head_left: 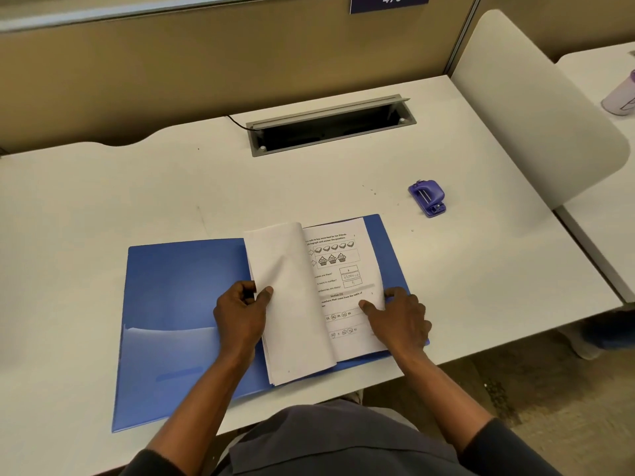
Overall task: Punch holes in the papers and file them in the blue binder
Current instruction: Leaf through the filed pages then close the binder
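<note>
Left hand [240,314]: knuckles up, thumb laid on top of the turned papers [292,286], fingers curled under their left edge, pinching them.
Right hand [402,321]: palm down, fingers loosely spread and pressing on the flat right side of the papers, thumb pointing inward.
Left forearm [199,389]: bare, rising from the lower left and angled inward to a straight wrist.
Right forearm [443,389]: bare, rising from the lower right and angled inward.
Sleeves [508,448]: dark, ending near the elbows.

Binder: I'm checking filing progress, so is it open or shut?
Open: the binder lies spread flat on the desk, both halves showing, with papers on its right half.
</note>
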Available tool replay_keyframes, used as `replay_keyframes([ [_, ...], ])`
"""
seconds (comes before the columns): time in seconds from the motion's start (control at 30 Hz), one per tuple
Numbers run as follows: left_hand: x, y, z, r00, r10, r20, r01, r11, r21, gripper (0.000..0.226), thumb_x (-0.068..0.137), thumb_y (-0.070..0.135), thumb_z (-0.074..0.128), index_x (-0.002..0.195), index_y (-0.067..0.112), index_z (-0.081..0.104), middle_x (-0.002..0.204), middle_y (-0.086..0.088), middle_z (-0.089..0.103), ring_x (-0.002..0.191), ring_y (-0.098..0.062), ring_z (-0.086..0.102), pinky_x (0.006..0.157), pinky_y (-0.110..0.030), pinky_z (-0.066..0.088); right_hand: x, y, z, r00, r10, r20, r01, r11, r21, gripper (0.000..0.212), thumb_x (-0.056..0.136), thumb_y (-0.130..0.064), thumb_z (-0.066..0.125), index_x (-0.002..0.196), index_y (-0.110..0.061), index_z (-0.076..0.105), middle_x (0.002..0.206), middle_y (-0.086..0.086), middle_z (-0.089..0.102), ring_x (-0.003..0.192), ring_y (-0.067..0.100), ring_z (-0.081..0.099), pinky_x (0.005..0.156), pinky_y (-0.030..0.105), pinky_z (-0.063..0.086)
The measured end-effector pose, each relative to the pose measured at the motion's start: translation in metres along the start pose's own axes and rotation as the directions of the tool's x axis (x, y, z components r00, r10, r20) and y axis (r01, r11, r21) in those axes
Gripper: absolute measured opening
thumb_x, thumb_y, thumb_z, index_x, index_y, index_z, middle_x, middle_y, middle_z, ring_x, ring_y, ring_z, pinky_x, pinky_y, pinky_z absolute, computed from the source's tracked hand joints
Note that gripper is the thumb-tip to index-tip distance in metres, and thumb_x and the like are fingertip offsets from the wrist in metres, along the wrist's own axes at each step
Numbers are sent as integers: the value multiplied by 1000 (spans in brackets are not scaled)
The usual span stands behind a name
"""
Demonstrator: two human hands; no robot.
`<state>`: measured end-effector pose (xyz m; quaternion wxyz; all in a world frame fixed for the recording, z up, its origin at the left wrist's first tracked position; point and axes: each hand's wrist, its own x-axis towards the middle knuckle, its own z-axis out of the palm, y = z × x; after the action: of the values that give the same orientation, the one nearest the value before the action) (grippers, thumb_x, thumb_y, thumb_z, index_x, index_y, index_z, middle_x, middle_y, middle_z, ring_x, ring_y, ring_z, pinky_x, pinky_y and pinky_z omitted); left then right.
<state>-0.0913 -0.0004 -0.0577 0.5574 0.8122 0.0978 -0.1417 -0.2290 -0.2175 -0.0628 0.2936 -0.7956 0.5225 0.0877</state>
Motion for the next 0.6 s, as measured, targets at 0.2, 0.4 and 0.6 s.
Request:
replay_keyframes([
  [0.2, -5, -1, -4, 999, 35, -20, -34, 999, 25, 20, 92, 25, 82, 108, 20, 71, 95, 0, 74, 92, -29, 72, 86, -45, 63, -2, -7, -4, 1000, 13, -9, -11, 972, 233, 52, 81, -54, 80, 115, -23, 57, 116, 3, 65, 110, 28, 63, 92, 47, 56],
  [0.4, -13, 9, -6, 988, 135, -80, -134, 991, 17, 36, 90, 19, 84, 119, 21, 64, 102, 12, 69, 89, -14, 69, 84, -35, 61, -27, -9, -13, 980, -64, -190, 122, 943, 311, 31, 94, -27, 76, 120, -23, 59, 109, -4, 68, 93, 14, 59, 80, 31, 47],
  [0.6, -18, 9, -7, 964, 253, -78, -255, 967, -21, 56, 92, 10, 80, 141, 29, 61, 101, 10, 71, 78, -8, 64, 74, -20, 56, -28, -6, -15, 953, -95, -288, 174, 948, 266, 32, 84, -33, 86, 103, -25, 61, 84, -10, 67, 77, 17, 64, 71, 30, 48],
])
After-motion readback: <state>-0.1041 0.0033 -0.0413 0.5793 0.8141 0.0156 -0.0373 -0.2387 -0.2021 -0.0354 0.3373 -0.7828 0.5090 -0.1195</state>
